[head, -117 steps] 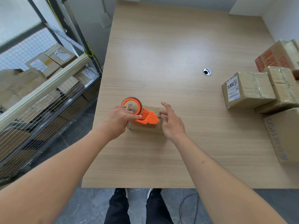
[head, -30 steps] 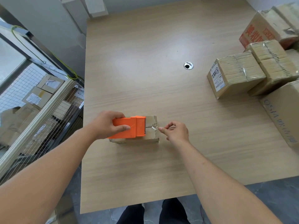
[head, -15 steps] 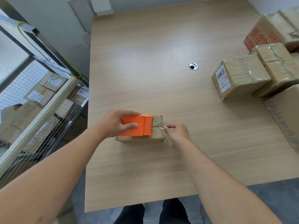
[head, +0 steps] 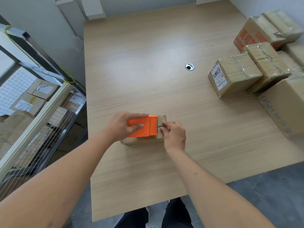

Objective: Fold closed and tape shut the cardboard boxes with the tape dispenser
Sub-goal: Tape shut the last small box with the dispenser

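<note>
The small box (head: 144,139) sits near the front of the table (head: 148,63), with the orange dispenser (head: 144,127) lying flat on its top. The left hand (head: 125,125) grips the dispenser, thumb across its top face, while the right hand (head: 174,134) rests at the box's right end, fingertips curled and pinching at the tape just beside the dispenser's edge. More boxes (head: 235,73) crowd the table's far right
</note>
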Demonstrator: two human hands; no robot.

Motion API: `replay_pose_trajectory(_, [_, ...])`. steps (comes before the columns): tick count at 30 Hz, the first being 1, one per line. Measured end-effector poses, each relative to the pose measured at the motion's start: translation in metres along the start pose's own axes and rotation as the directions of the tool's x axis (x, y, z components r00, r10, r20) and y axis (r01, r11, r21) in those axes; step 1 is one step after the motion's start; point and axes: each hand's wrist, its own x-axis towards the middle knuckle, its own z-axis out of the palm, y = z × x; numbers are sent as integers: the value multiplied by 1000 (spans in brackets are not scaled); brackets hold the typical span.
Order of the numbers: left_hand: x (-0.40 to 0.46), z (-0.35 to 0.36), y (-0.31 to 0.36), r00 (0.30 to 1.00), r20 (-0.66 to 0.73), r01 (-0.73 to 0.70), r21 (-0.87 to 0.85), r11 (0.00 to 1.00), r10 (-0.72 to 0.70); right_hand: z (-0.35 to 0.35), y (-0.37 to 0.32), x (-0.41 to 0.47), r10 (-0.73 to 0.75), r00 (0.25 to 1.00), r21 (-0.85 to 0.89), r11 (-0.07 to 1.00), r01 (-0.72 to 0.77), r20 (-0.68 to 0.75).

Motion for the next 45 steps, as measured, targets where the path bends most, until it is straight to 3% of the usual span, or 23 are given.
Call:
replay_pose_trajectory(7, [1,-15,-4,996,89,13,70,997,-19,4,-10,-1,282,959,201,942,-271,-30])
replay_pose_trajectory(13, [-4,-56,-27,987,141,69,55,996,-77,5,-11,1,304,952,217,932,-289,-38])
replay_pose_trajectory(19, [-34,-98,-63,969,200,161,-62,985,-146,6,-13,-1,301,952,195,939,-284,-59])
replay_pose_trajectory(29, [-74,-102,-118,942,198,291,-91,952,-269,9,-19,-6,296,951,167,946,-279,-91])
replay_pose_trajectory(31, [-74,-96,-124,944,193,289,-87,953,-268,9,-20,-8,281,954,102,957,-271,-101])
replay_pose_trajectory(33, [-72,-89,-127,950,170,278,-87,957,-261,10,-23,-11,180,971,-138,970,-202,-157])
replay_pose_trajectory(36, [-70,-76,-130,958,153,259,-82,963,-244,28,-43,-19,21,985,-577,808,-116,-169])
replay_pose_trajectory(38, [-70,-72,-131,960,151,252,-94,963,-236,52,-65,-31,64,992,-597,793,-118,-111])
replay_pose_trajectory(42, [-72,-65,-127,968,138,228,-117,967,-212,99,-84,-58,96,990,-427,903,-43,103])
replay_pose_trajectory(45, [-79,-57,-125,970,123,226,-136,964,-210,107,-72,-57,97,984,-457,889,-18,150])
